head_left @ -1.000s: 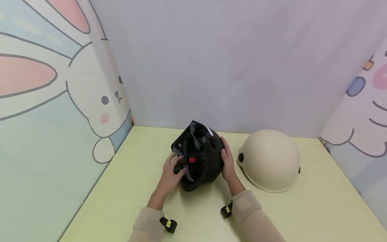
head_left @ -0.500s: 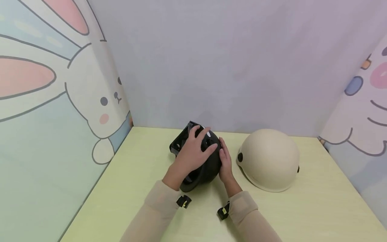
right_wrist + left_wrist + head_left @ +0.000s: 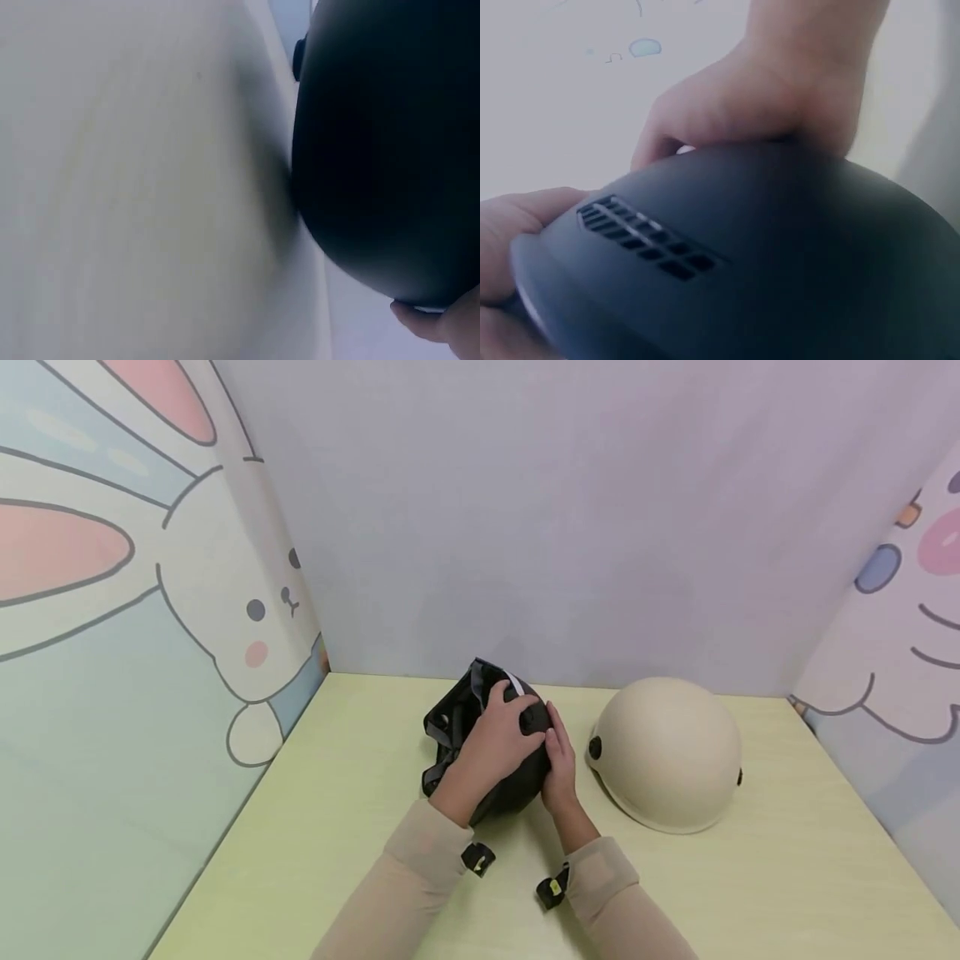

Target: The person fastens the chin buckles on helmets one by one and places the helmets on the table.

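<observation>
A black helmet (image 3: 517, 789) lies tipped on its side at the middle of the table, its strapped opening facing left. My left hand (image 3: 491, 743) reaches across that opening, its fingers curved over the rim beside a round black side piece (image 3: 534, 717). In the left wrist view, fingers (image 3: 532, 202) hold the edge near a slatted vent (image 3: 645, 236). My right hand (image 3: 559, 768) cups the rounded shell from the right. The right wrist view shows the dark shell (image 3: 390, 165) close up, with a fingertip (image 3: 416, 319) at its lower edge. My left hand hides much of the inside.
A cream helmet (image 3: 667, 760) sits dome up on the right of the pale yellow table (image 3: 795, 860). A grey wall (image 3: 555, 527) stands behind, with rabbit-patterned panels (image 3: 217, 585) at the sides. Small black cameras (image 3: 478, 858) are strapped to both wrists.
My left hand has left the strap area at the lower left of the black helmet and gone up and right onto its side. My right hand has stayed on the shell.
</observation>
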Action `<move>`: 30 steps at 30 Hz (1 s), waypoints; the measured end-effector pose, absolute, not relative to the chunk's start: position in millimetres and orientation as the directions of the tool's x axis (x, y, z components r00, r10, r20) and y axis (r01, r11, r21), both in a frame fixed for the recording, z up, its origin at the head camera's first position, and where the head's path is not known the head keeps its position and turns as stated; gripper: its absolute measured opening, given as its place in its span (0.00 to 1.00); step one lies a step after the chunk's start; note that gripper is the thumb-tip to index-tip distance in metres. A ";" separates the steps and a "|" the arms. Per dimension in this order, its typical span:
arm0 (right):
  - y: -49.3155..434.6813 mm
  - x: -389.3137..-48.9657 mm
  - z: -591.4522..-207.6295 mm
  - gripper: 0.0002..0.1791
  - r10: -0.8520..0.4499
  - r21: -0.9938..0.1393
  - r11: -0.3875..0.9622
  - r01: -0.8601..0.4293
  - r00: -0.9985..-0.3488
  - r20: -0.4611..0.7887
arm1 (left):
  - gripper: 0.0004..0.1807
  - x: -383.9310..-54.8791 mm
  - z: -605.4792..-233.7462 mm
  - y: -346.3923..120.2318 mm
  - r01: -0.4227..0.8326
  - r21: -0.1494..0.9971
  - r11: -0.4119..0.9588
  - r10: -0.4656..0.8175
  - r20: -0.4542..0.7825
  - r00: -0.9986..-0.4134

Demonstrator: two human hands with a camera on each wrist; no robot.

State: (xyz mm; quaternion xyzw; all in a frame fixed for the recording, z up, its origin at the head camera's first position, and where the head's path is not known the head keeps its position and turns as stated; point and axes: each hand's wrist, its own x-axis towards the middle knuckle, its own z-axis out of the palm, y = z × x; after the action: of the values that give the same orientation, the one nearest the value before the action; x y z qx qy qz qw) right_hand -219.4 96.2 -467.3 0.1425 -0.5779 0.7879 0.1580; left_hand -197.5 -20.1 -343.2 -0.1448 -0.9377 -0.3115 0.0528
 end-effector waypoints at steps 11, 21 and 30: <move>118.5 -215.6 -425.8 0.26 0.037 -0.853 0.174 -0.492 -0.863 0.505 | 0.17 -205.5 -349.1 -36.6 0.383 0.722 0.576 0.208 0.323 -0.923; 125.8 -210.0 -396.9 0.27 -0.007 -0.766 0.399 -0.505 -0.837 0.548 | 0.16 -206.1 -364.3 -56.3 0.334 0.887 0.320 0.054 0.335 -0.941; 123.3 -212.6 -401.7 0.28 -0.035 -0.794 0.368 -0.484 -0.860 0.508 | 0.16 -206.7 -379.1 -77.2 0.227 0.974 0.018 -0.053 0.228 -0.972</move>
State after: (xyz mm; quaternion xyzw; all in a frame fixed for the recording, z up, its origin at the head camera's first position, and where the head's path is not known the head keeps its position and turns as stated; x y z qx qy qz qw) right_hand -212.6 123.3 -401.7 0.1621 -0.8004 0.5381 0.2086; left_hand -206.7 -77.2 -379.1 -0.0617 -0.7063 -0.6980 0.1004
